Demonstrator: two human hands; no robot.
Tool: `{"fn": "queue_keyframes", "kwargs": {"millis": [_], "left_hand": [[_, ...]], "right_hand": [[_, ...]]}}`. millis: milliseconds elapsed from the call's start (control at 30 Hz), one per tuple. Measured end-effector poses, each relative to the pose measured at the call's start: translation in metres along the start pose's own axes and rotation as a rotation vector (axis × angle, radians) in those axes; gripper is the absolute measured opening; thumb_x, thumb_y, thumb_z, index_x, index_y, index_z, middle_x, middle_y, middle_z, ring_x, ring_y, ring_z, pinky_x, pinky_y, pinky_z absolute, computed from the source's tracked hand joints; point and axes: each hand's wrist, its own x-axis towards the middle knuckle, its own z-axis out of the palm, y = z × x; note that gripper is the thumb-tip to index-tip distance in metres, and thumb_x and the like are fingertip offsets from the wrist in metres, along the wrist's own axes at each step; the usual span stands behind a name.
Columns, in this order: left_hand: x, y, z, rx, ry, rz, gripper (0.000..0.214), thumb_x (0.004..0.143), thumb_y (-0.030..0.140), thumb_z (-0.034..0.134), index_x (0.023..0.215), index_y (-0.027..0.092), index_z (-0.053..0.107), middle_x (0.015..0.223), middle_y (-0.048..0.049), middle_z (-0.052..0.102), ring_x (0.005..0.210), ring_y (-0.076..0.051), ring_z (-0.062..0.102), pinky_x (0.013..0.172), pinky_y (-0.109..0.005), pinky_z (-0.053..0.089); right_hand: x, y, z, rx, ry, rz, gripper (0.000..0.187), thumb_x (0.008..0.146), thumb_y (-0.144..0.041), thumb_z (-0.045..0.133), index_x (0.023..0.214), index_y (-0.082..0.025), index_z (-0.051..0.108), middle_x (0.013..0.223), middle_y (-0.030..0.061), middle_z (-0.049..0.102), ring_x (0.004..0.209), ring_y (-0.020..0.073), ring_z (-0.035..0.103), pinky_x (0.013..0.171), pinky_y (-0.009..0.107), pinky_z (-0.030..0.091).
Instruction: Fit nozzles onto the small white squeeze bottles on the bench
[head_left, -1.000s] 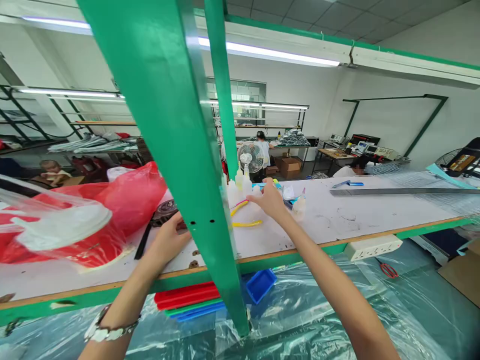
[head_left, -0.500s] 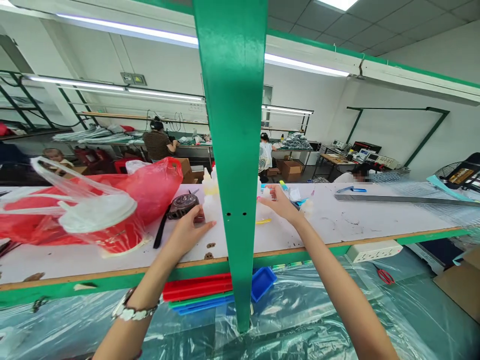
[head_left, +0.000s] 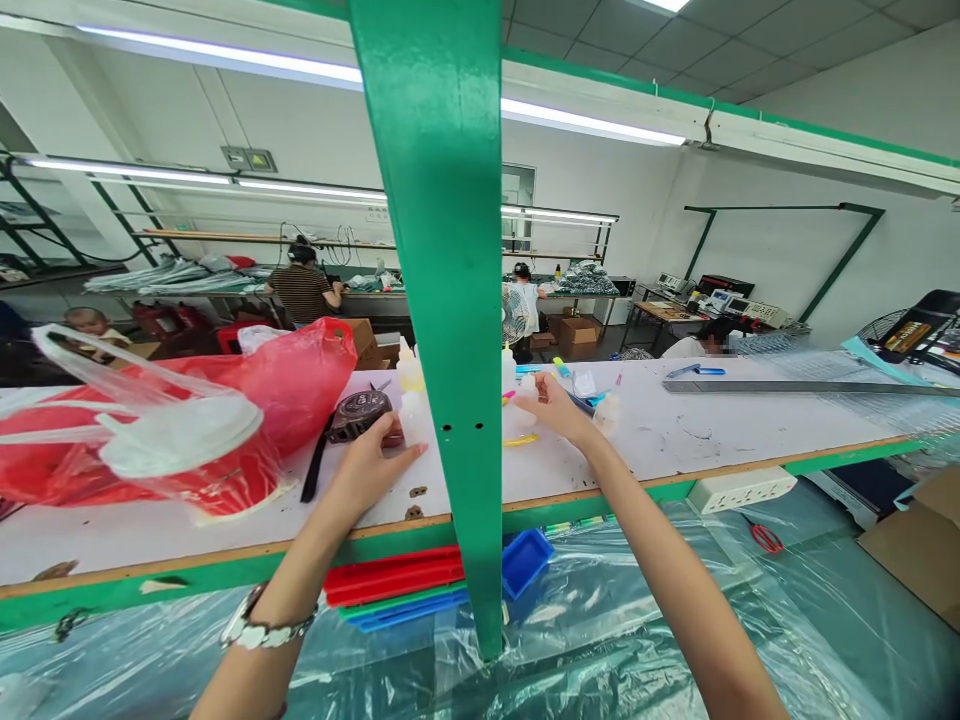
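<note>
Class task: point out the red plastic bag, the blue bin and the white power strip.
red plastic bag [head_left: 300,380], head view, on its bulging side.
blue bin [head_left: 526,558], head view, on its inner floor.
white power strip [head_left: 742,489], head view, on its front face.

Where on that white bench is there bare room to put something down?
The widest bare patch of the bench lies right of the right hand, between the metal bar and the front edge. A narrower strip runs along the front edge below the red bag. Around the green post, bottles and both hands crowd it.
</note>
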Motion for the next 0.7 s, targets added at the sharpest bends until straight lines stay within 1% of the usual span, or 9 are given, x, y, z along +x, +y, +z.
{"fn": "queue_keyframes", "kwargs": {"millis": [200,400,500,633,700], "left_hand": [[0.000,-0.001,-0.001,-0.013,-0.014,-0.014,0.026,0.088,0.030,0.063,0.108,0.013,0.059,0.102,-0.0055,0.065,0.095,-0.022,0.062,0.086,-0.042,0.050],[0.000,-0.003,-0.002,-0.013,-0.022,-0.017,0.027,0.089,0.031,0.063,0.109,0.013,0.059,0.102,-0.0057,0.064,0.095,-0.022,0.063,0.086,-0.043,0.051],[0.001,-0.003,-0.002,-0.004,-0.025,-0.004,0.025,0.089,0.030,0.063,0.107,0.013,0.059,0.102,-0.0054,0.064,0.095,-0.022,0.063,0.087,-0.043,0.051],[0.001,-0.005,0.000,-0.011,-0.019,0.020,0.023,0.090,0.028,0.062,0.107,0.013,0.059,0.102,-0.0056,0.064,0.095,-0.021,0.063,0.087,-0.043,0.051],[0.001,-0.006,0.001,-0.019,-0.013,0.020,0.023,0.090,0.028,0.061,0.108,0.013,0.059,0.103,-0.0057,0.064,0.094,-0.021,0.063,0.086,-0.043,0.052]], "right_hand": [[-0.003,-0.003,-0.005,-0.038,-0.040,0.013,0.027,0.094,-0.027,0.059,0.119,-0.016,0.057,0.115,0.0083,0.061,0.094,0.0221,0.064,0.078,0.041,0.055],[-0.001,0.007,-0.006,-0.158,-0.007,0.013,0.026,0.093,-0.028,0.061,0.115,-0.015,0.058,0.113,0.0077,0.061,0.094,0.0225,0.062,0.080,0.042,0.053],[0.003,0.017,-0.006,-0.195,0.040,-0.006,0.026,0.093,-0.027,0.061,0.116,-0.015,0.058,0.114,0.0080,0.061,0.095,0.0229,0.063,0.081,0.043,0.053],[0.011,0.028,-0.006,-0.241,0.155,-0.055,0.029,0.093,-0.026,0.061,0.120,-0.016,0.057,0.120,0.0090,0.059,0.101,0.0247,0.061,0.084,0.045,0.052],[0.013,0.029,-0.004,-0.270,0.204,-0.095,0.030,0.093,-0.027,0.061,0.121,-0.016,0.056,0.119,0.0090,0.059,0.100,0.0244,0.062,0.083,0.045,0.053]]}}
